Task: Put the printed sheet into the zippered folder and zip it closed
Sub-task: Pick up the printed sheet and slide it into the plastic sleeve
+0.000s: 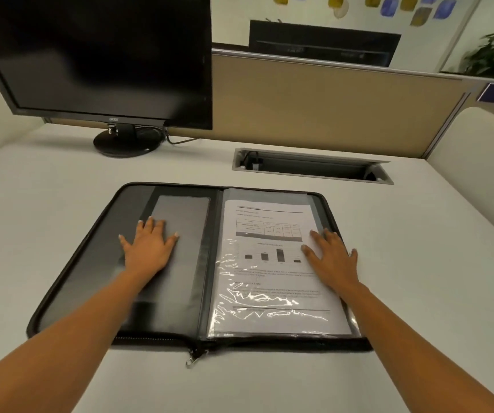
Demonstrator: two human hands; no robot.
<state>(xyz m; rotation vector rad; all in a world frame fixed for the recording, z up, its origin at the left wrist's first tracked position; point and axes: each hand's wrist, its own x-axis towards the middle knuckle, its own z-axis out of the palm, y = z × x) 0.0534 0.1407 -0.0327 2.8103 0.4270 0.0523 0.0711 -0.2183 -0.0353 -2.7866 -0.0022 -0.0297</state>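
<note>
Your left hand (149, 244) lies flat and open, fingers spread, on the dark inner cover in the left half of the folder (90, 254), which is spread wide across the middle of the frame on the desk (418, 278). That cover looks stiff enough to swing over as one panel; take it by its far left edge. Just below centre, the zipper pull (191, 361) dangles off the near edge, small and metal, a pinch grip for later. To the right, the printed sheet (269, 257) sits under a glossy clear sleeve (269, 308), which looks slippery and wrinkled. Your right hand (333, 257) rests open, palm down, on the sheet's right side, gripping nothing.
</note>
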